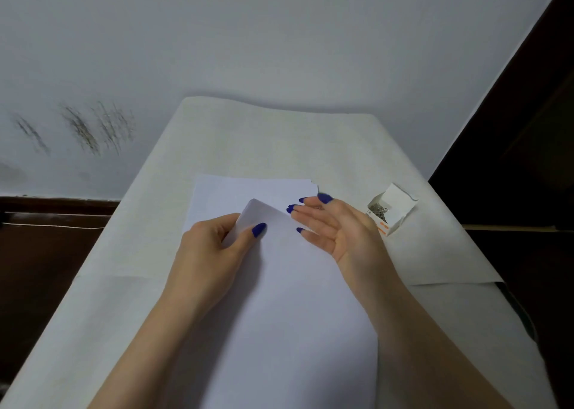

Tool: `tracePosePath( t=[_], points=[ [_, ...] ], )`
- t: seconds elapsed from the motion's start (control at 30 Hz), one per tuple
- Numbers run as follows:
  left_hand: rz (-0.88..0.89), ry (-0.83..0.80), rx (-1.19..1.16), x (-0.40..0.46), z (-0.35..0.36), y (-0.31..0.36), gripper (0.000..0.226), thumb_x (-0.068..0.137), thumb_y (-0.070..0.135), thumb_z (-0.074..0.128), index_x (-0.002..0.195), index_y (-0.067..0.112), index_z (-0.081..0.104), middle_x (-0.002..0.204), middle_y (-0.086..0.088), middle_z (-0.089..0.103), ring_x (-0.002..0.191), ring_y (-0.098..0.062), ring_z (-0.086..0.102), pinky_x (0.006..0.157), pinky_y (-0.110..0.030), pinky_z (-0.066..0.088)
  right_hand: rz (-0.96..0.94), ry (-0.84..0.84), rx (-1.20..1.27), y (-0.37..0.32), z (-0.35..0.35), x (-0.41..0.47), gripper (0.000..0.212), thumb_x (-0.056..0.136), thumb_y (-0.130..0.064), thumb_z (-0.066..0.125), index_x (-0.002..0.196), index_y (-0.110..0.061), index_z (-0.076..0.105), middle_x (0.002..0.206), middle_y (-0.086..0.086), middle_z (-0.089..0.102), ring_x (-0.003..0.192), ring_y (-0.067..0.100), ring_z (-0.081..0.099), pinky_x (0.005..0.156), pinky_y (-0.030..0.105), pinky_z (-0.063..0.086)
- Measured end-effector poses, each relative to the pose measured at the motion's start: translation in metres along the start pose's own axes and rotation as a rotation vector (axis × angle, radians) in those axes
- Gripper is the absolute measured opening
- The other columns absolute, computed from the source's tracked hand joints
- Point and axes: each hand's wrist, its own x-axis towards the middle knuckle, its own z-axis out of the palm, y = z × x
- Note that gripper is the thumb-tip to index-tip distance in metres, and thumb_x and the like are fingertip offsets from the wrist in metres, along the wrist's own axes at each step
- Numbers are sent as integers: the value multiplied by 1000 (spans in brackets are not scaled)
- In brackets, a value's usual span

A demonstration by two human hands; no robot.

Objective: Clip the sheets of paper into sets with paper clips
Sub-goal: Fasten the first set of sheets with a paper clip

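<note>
A stack of white paper sheets (pixel 289 300) lies along the middle of the table. My left hand (pixel 214 247) grips the upper left corner of the top sheets, thumb on top, and lifts it so the corner (pixel 264 214) stands curled above the stack. My right hand (pixel 335 225) hovers over the stack's upper right part with its fingers straight and spread, holding nothing. A small white box of paper clips (pixel 392 209) sits open to the right of the stack, with silver clips visible inside.
A white cloth (pixel 279 141) covers the narrow table. A pale wall rises behind it. Dark wooden furniture stands to the right (pixel 512 160), and dark wood lies at the left (pixel 46 247).
</note>
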Motion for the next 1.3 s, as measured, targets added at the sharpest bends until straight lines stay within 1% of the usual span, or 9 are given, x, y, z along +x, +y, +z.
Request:
tracePosePath(
  t=[0.1,0.23,0.3,0.5,0.67,0.8,1.03,1.17,1.3],
  points=[
    [11,-7,-10,0,-1,1,32,89,41,61,71,16,66,56,1,63,48,-10,46,48,-25,36,-123,60,-197,0,1,0,6,91,-14,61,90,-11,66,83,6,77,79,18,75,53,18,52],
    [22,-22,-29,0,-1,1,29,89,41,62,68,21,66,50,8,58,45,-6,43,45,-18,33,-275,56,-369,-2,0,0,13,93,2,51,89,-7,60,71,0,74,63,15,72,48,18,47],
    [32,-32,-30,-1,0,2,31,89,41,62,68,19,65,49,9,54,45,-7,40,46,-17,32,-298,37,-359,-4,2,-1,10,94,-7,54,87,-3,61,68,3,73,58,15,71,44,18,45],
    [53,-55,-47,-3,1,2,35,89,42,62,73,11,65,65,-14,64,51,-15,46,52,-29,36,-283,56,-345,-2,4,-1,25,96,-21,52,76,-7,54,54,6,65,39,16,56,36,19,34],
    [40,-90,-60,-2,1,0,41,89,46,61,79,7,67,76,-21,68,58,-17,54,57,-31,41,-305,89,-381,1,2,2,27,98,-24,48,75,-12,47,50,-1,53,39,10,42,41,16,33],
    [49,-88,-48,-2,2,0,40,89,47,61,79,8,67,73,-18,68,57,-17,54,57,-30,42,-333,123,-455,0,2,0,31,90,-29,62,72,-13,44,46,-5,47,41,10,37,44,16,33],
    [45,-96,-46,-2,2,0,42,88,48,61,79,8,67,76,-21,68,57,-16,53,57,-31,42,-379,144,-413,1,2,0,23,88,0,57,78,-15,43,42,-8,37,42,11,27,45,16,27],
    [53,-96,-44,-2,1,1,43,89,47,61,78,6,66,74,-22,66,56,-15,51,56,-30,39,-409,46,-370,-3,1,-1,13,93,-1,53,104,-6,51,50,9,50,43,11,45,48,14,38],
    [50,-105,-57,-2,1,1,42,89,47,61,79,6,66,74,-25,64,56,-15,46,56,-30,36,-391,-15,-387,-6,-1,-1,6,94,-4,53,89,-6,54,59,4,65,50,12,60,49,11,43]
  ],
)
